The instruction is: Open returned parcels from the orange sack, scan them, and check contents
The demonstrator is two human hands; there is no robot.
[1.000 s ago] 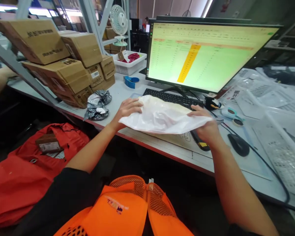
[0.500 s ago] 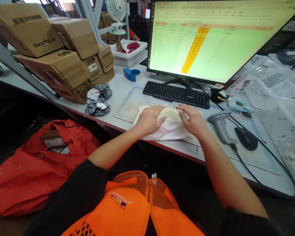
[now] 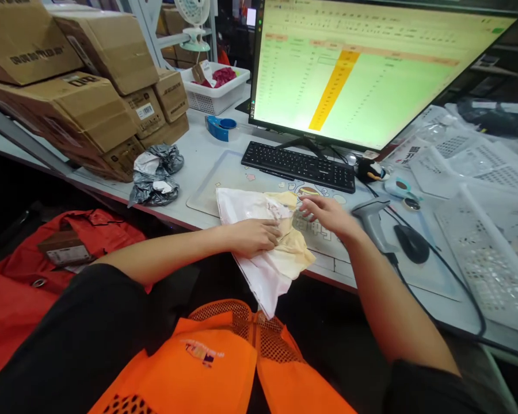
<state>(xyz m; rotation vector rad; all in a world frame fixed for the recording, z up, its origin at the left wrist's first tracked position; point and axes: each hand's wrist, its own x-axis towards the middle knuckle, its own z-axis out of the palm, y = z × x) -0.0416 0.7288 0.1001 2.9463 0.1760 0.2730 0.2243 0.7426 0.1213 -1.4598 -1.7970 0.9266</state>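
Observation:
A white plastic mailing bag (image 3: 242,208) lies at the desk's front edge, turned at an angle, with one corner hanging over it. Pale yellow, crumpled material (image 3: 294,248) shows along its right side; whether it is part of the bag or something inside, I cannot tell. My left hand (image 3: 256,237) rests flat on the bag, fingers stretched out. Just right of the yellow material, my right hand (image 3: 326,214) hovers above the desk mat, its fingers loosely bent and holding nothing that I can see.
Behind the mat stand a keyboard (image 3: 297,164) and a monitor (image 3: 362,75). A barcode scanner (image 3: 373,221) and mouse (image 3: 411,242) lie to the right, near white baskets (image 3: 479,241). On the left are crumpled grey plastic (image 3: 157,175), a tape dispenser (image 3: 220,127), stacked cartons (image 3: 99,52) and a red bag (image 3: 12,299).
The white bag has been turned, and its yellow material now faces right. My left hand has shifted down onto the bag's middle; my right hand has come off it.

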